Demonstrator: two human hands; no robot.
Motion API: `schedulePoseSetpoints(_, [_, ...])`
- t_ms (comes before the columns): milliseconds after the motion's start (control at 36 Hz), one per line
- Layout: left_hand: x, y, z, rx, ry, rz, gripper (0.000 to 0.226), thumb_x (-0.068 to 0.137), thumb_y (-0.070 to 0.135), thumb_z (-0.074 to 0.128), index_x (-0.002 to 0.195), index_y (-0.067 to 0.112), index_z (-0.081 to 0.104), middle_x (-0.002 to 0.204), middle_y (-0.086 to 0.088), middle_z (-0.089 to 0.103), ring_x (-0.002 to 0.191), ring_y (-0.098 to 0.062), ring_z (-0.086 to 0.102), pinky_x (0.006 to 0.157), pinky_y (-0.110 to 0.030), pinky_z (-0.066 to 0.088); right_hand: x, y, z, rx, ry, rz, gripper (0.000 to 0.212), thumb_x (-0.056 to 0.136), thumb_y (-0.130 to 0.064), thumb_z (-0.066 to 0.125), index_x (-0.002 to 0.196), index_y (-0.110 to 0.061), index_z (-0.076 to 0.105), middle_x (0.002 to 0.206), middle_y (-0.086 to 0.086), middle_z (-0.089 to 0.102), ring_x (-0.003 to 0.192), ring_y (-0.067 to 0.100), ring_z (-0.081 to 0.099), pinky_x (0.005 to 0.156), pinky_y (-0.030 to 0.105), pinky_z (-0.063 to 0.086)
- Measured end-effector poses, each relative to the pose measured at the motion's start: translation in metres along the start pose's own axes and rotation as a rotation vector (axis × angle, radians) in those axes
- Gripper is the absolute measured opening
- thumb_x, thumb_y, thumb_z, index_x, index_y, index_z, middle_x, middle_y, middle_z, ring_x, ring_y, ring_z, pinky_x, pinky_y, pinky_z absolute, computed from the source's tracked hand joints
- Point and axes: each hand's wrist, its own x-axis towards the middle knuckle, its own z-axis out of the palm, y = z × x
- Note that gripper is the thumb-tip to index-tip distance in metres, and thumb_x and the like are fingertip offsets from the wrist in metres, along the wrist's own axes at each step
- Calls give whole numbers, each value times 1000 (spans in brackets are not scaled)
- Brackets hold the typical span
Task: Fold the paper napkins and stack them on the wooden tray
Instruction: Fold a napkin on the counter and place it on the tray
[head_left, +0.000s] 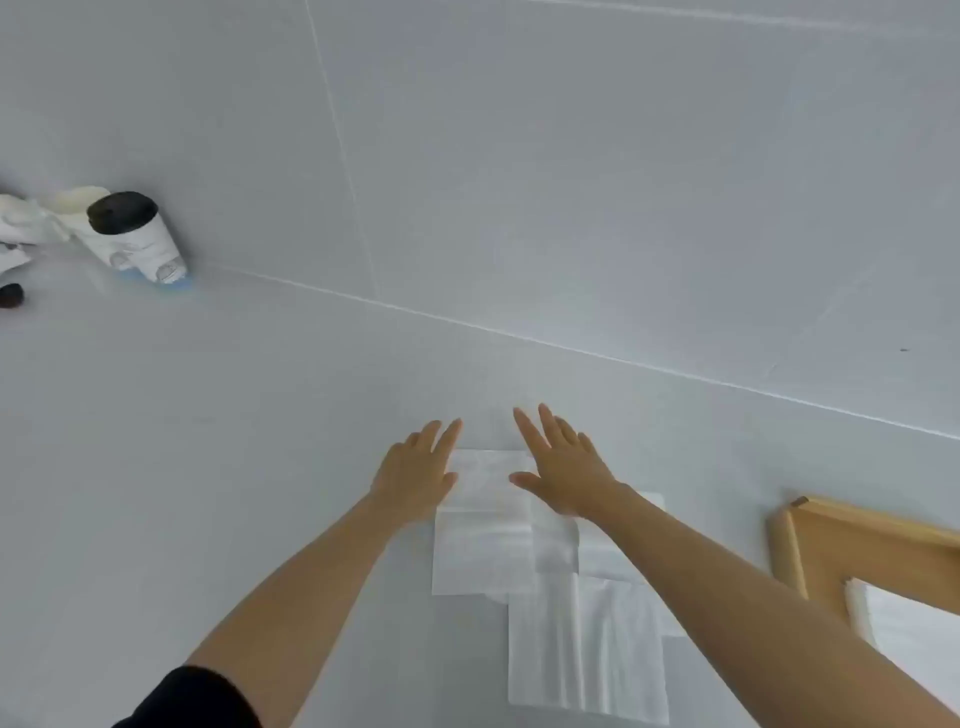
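Napkins (930, 631) are sitting stacked on the tray (852, 540); I'm pressing another napkin (485, 483), left hand (415, 470) and right hand (566, 467) open-fingered, more waiting.

Pale grey wall (571, 156) w/ thin seams

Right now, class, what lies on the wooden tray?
A stack of white napkins lies on the wooden tray. The right arm and the picture's edge hide the rest.
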Motion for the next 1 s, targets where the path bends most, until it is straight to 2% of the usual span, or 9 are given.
schedulePoseSetpoints(139, [16,1,10,-72,-79,-14,63,94,25,41,146,14,8,153,-11,19,137,-27,30,107,-38,34,20,-1,9,25,-17,1,65,96,-38,38,148,-21,3,159,10,2,145,28,9,118,40,16])
schedulePoseSetpoints(306, [32,-5,15,-146,-130,-38,59,90,18,47,143,14,20,146,-10,29,133,-27,32,105,-38,36,40,-5,20,55,27,-7,53,95,-29,42,143,-14,25,148,8,30,135,27,29,109,37,29])
schedulePoseSetpoints(500, [44,-6,12,-311,-218,-71,45,84,7,51,127,12,41,130,-10,49,120,-26,42,99,-36,39,55,-9,23,41,-27,1,53,90,-27,52,137,-13,31,139,8,39,130,26,32,106,36,30])
schedulePoseSetpoints(639, [46,-4,9,-316,-259,-71,37,83,6,50,119,13,49,119,-10,59,107,-29,55,87,-36,44,58,-7,24,105,-40,66,46,86,-26,58,126,-10,42,130,9,45,123,27,36,101,33,33])
schedulePoseSetpoints(694, [44,-4,10,-346,-231,-79,24,81,6,51,104,11,56,110,-11,62,99,-29,57,77,-35,44,57,-6,24,132,-38,89,48,85,-26,61,126,-12,43,130,9,45,123,27,35,101,33,33])
schedulePoseSetpoints(750, [40,-4,11,-401,-180,-94,9,80,6,51,86,11,55,97,-13,62,85,-27,54,67,-31,38,56,-3,23,148,-31,103,49,83,-26,63,127,-13,44,131,8,43,125,27,34,102,33,33])
schedulePoseSetpoints(889, [27,-7,8,-583,-63,-105,7,84,9,51,79,12,50,71,-2,50,69,-21,45,59,-28,32,51,0,17,254,25,136,36,86,-23,58,120,-12,52,126,8,51,123,26,38,100,34,34])
schedulePoseSetpoints(944, [21,-7,5,-637,-20,-109,9,85,10,51,76,11,50,61,2,43,60,-17,41,54,-25,29,46,0,15,311,59,151,30,88,-17,53,117,-9,54,119,10,59,114,26,48,96,34,37])
schedulePoseSetpoints(1000, [15,-7,3,-666,14,-108,13,85,9,51,72,11,47,57,5,41,54,-11,37,53,-23,27,39,-1,15,371,94,152,26,88,-13,51,113,-6,56,109,13,64,96,26,53,86,32,39])
